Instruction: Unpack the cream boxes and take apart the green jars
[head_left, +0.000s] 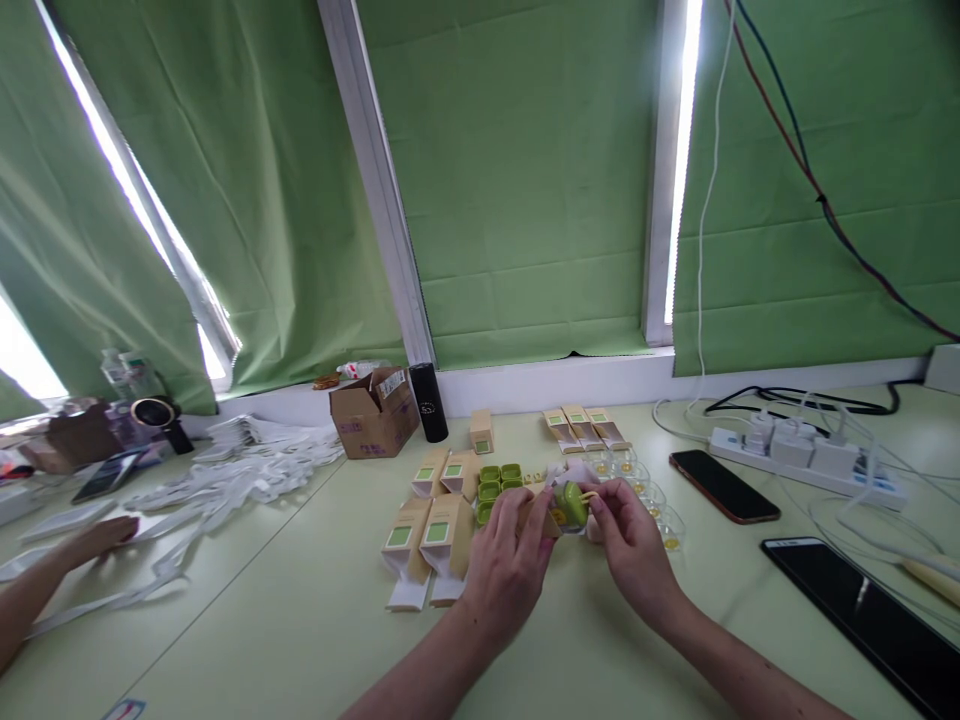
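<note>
My left hand (506,565) and my right hand (634,545) meet over the pale green table (300,620) and together hold a small green case (574,503) with a yellow strap. Just behind the hands lie several loose green cases (499,478). Tan cardboard boxes with green labels (431,540) lie to the left of my left hand. Three more such boxes (585,428) lie farther back. Clear round lids with yellow dots (660,510) sit right of my right hand.
A brown carton (373,412) and a black cylinder (428,402) stand at the back. A phone (724,485), a power strip (802,455) and a black tablet (870,610) lie right. White straps (225,480) spread left, where another person's hand (97,540) rests.
</note>
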